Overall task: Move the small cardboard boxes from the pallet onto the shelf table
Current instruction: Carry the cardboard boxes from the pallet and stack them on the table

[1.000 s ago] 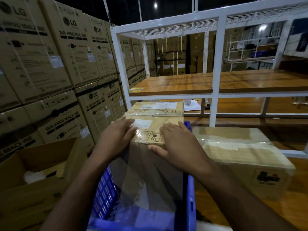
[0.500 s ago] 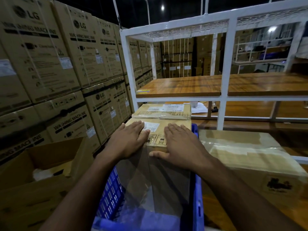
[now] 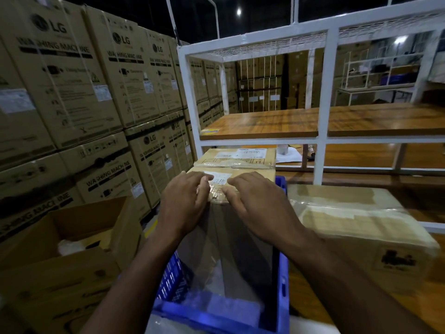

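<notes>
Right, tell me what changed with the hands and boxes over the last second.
Little changed. The left hand and right hand drew slightly closer together on top of the near small box, and their fingers now look a little more bent. Nothing was lifted or let go. The far small box, blue crate and wrapped box stayed put.

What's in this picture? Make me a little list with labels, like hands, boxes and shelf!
left hand: flat on the near small taped cardboard box
right hand: flat on the same box
second small cardboard box: just behind it
blue plastic crate: under the arms
white metal shelf table with wooden boards: ahead
big plastic-wrapped cardboard box: to the right
tall washing machine cartons: stacked to the left
</notes>
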Action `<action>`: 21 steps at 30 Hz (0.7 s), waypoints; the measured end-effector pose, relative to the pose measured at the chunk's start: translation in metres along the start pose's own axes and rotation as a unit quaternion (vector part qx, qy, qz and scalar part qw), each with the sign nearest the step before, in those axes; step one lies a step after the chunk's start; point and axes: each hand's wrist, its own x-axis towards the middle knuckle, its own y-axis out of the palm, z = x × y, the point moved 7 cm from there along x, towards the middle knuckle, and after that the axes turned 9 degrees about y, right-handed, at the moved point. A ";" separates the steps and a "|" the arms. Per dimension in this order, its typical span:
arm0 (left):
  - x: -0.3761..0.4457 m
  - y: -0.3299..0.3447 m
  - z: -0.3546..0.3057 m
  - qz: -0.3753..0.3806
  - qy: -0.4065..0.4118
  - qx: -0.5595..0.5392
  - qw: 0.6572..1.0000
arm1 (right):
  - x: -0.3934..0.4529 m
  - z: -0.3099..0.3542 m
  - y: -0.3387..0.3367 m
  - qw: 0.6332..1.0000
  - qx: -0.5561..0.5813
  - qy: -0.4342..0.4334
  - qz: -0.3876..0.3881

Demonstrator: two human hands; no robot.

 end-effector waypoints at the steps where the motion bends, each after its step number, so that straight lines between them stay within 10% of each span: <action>1: -0.003 -0.003 -0.001 -0.009 -0.007 -0.002 1.000 | -0.003 0.000 -0.001 1.000 0.009 -0.004 -0.013; 21: -0.150 -0.075 -0.071 -0.066 -0.220 0.139 0.963 | -0.108 0.029 -0.006 0.978 0.127 -0.161 0.051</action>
